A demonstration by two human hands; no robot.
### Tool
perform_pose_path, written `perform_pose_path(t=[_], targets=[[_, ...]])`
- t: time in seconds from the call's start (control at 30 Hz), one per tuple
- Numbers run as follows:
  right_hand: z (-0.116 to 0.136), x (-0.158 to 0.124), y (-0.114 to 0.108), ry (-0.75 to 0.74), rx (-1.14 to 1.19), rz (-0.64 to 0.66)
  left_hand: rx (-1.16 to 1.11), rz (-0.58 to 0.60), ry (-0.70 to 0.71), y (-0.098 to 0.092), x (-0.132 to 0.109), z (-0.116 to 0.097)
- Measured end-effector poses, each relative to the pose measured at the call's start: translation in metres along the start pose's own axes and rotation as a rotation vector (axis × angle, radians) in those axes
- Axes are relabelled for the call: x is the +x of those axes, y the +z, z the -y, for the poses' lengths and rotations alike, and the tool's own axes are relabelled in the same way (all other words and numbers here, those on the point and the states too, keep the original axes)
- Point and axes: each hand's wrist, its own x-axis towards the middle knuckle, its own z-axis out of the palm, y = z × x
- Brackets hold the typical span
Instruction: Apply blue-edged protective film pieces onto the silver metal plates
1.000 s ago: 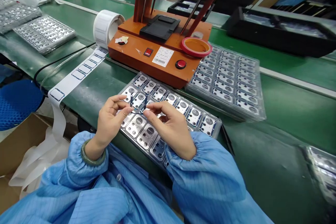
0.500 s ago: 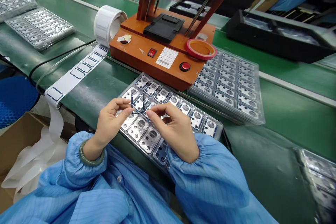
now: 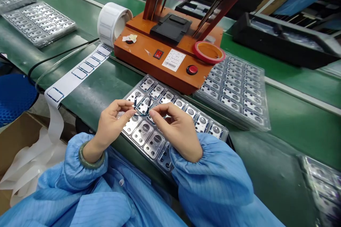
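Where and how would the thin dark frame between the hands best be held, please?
The dark frame is probably best pinched at both near corners, one per hand, from the near side: it is slender and open-centred, with its sides extending away, so two grips should steady it. The left hand and right hand hold it about there.

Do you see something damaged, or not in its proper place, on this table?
Two things: a ragged scrap partly covers a dark round part at the left front of the orange machine, and on the white strip one blue frame lies apart from the others, leaving a bare gap. Perhaps a frame was peeled off there.
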Motion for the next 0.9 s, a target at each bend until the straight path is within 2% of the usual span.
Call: perform_pose_path(t=[0.13, 0.27, 0.37, 0.47, 0.57, 0.73, 0.9], targets=[[-0.004, 0.004, 0.002, 0.05, 0.042, 0.054, 0.012, 0.008, 0.0, -0.001, 0.0, 0.002], [-0.007, 0.003, 0.004, 0.003, 0.029, 0.097, 0.039, 0.021, 0.024, -0.001, 0.0, 0.004], [-0.001, -0.003, 0.002, -0.099, -0.021, -0.003, 0.029, 0.007, 0.087, -0.002, -0.001, 0.002], [0.009, -0.006, 0.001, -0.143, -0.029, -0.131, 0.086, -0.083, 0.208, -0.006, 0.0, 0.0], [0.016, -0.002, 0.001, -0.021, 0.103, -0.158, 0.202, -0.148, 0.258, -0.013, 0.005, -0.003], [0.016, 0.009, 0.007, 0.247, 0.42, 0.018, 0.152, 0.004, 0.168, -0.02, 0.015, -0.006], [0.011, 0.014, 0.016, 0.313, 0.554, 0.133, -0.031, 0.126, 0.019, -0.019, 0.023, -0.006]])
